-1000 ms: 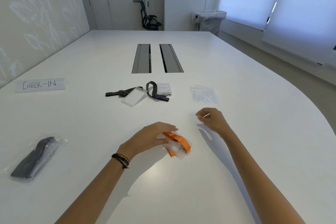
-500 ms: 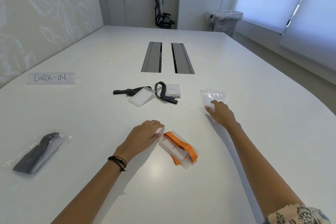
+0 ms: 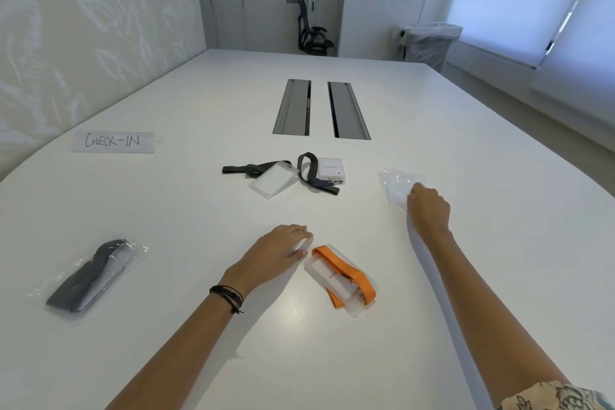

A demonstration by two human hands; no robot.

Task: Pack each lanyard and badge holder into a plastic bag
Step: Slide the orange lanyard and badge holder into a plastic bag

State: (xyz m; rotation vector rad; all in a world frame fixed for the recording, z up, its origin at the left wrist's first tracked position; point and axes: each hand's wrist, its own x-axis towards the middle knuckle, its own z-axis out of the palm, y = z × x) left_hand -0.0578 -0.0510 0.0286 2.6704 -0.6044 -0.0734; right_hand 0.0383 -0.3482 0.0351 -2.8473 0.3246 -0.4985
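An orange lanyard with a clear badge holder [image 3: 342,278] lies folded on the white table in front of me. My left hand [image 3: 276,251] rests flat just left of it, fingers apart, holding nothing. My right hand [image 3: 429,210] reaches forward onto a small stack of clear plastic bags [image 3: 397,185], fingertips curled on the near edge. Farther back lie a black lanyard with a frosted badge holder [image 3: 273,178] and a dark lanyard with a white card holder [image 3: 327,171]. A packed bag with a dark lanyard [image 3: 91,276] sits at the left.
A paper sign reading CHECK-IN [image 3: 113,142] stands at the back left. Two grey cable slots [image 3: 321,110] run down the table's middle. An office chair [image 3: 311,32] and a lined bin [image 3: 429,43] stand beyond the far end.
My left hand let go of the orange lanyard and slid off to its left. My right hand moved forward and right onto the plastic bags.
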